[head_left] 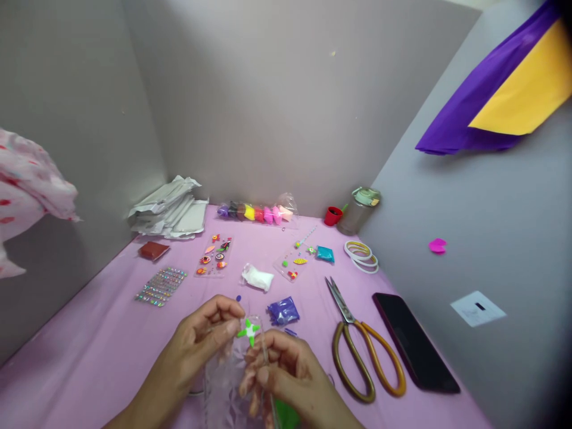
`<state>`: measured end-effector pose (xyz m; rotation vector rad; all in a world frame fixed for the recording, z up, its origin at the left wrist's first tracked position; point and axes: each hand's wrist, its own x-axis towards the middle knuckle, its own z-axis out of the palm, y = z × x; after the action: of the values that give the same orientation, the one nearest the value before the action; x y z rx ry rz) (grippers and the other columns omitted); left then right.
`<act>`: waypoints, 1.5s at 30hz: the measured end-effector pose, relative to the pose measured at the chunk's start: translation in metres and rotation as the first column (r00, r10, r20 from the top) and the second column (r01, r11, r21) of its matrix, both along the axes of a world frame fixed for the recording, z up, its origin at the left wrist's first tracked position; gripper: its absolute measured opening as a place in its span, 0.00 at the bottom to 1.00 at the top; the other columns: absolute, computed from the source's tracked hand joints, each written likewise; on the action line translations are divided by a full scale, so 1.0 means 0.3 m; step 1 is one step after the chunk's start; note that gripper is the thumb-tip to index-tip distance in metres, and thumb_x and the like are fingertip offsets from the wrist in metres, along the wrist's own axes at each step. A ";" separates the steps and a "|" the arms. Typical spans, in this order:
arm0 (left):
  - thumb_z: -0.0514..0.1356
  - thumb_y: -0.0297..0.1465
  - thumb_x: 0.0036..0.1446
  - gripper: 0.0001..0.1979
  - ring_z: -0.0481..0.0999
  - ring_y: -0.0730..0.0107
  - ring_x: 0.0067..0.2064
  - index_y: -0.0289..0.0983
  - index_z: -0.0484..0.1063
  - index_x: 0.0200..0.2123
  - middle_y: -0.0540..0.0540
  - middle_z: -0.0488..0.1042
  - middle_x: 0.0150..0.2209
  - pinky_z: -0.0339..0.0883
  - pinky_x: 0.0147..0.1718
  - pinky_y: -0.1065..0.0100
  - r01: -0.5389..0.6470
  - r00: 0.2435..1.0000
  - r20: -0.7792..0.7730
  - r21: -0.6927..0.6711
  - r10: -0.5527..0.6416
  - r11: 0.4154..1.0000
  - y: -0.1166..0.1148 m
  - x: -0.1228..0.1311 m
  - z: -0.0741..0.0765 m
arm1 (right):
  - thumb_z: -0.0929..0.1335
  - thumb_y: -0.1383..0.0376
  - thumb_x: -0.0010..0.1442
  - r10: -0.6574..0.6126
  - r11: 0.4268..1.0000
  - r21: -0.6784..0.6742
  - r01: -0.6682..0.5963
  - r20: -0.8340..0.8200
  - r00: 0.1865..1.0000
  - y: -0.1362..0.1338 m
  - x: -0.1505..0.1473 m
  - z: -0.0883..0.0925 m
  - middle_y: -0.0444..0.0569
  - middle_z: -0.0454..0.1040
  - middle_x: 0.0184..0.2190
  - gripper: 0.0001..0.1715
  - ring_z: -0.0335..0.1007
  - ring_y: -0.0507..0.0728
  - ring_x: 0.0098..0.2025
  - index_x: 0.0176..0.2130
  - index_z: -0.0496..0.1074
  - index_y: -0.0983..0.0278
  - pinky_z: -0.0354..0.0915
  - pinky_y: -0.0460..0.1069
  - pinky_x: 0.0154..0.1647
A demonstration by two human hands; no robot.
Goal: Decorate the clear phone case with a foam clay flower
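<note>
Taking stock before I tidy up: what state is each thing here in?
Left hand: curled, gripping the clear plastic bag.
Right hand: curled, gripping the same bag.
Green star: between the hands.
Scissors: blades closed, lying flat.
Phone: screen dark.

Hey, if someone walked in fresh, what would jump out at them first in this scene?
The purple and yellow sheet on the right wall stands out most. At front centre, the left hand and right hand close around a small green star shape. The big orange-handled scissors lie to their right, on the lilac tablecloth.
</note>
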<state>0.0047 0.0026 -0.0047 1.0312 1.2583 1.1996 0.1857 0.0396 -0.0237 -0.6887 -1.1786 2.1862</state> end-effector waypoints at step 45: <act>0.64 0.46 0.58 0.14 0.62 0.74 0.27 0.43 0.69 0.37 0.56 0.64 0.28 0.59 0.27 0.73 0.085 0.996 -0.038 0.007 -0.085 0.996 0.007 -0.016 -0.039 | 0.74 0.63 0.53 0.029 0.998 0.045 -0.033 0.083 0.996 -0.013 0.007 0.004 0.44 0.75 0.27 0.12 0.68 0.49 0.24 0.36 0.72 0.65 0.61 0.42 0.25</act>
<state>-0.0001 0.0047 -0.0163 1.1078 1.2266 1.1263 0.1878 0.0358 -0.0225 -0.7514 -1.2857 2.1674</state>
